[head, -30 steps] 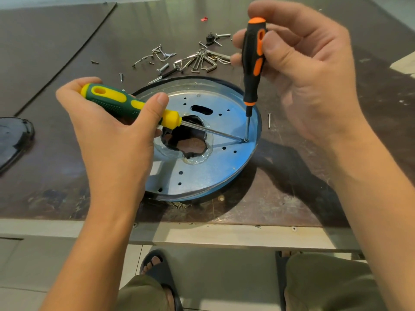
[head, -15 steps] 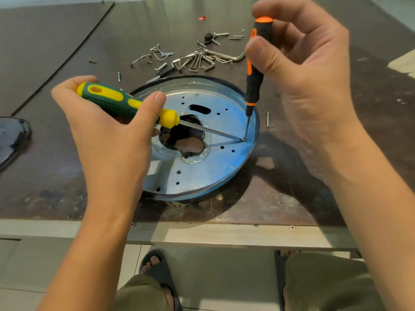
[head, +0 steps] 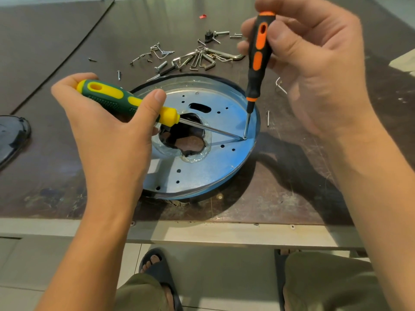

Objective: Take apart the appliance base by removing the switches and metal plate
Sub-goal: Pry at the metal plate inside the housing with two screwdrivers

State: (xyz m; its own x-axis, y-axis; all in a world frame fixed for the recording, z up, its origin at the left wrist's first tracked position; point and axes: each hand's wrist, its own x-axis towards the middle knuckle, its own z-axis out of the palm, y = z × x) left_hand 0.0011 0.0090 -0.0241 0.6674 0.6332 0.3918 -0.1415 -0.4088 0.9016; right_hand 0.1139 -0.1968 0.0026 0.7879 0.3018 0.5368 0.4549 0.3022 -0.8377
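Observation:
The round appliance base (head: 226, 169) lies on the table, its bluish metal plate (head: 224, 158) facing up with a ragged central hole. My left hand (head: 107, 140) grips a green-and-yellow screwdriver (head: 116, 101), held almost flat, its shaft reaching across the hole to the plate's right side. My right hand (head: 314, 63) holds a black-and-orange screwdriver (head: 258, 55) nearly upright. Both tips meet at one spot near the plate's right rim. No switches show on the base.
A pile of loose screws, brackets and hex keys (head: 193, 57) lies behind the base. One screw (head: 268, 118) and a bent wire piece (head: 280, 85) lie to its right. A dark glossy part (head: 11, 135) sits at the left edge. The table's front edge (head: 202, 232) runs close below.
My right hand has shifted its fingers around the black-and-orange screwdriver's handle while the tip stayed on the same spot. My left hand and its screwdriver have barely moved.

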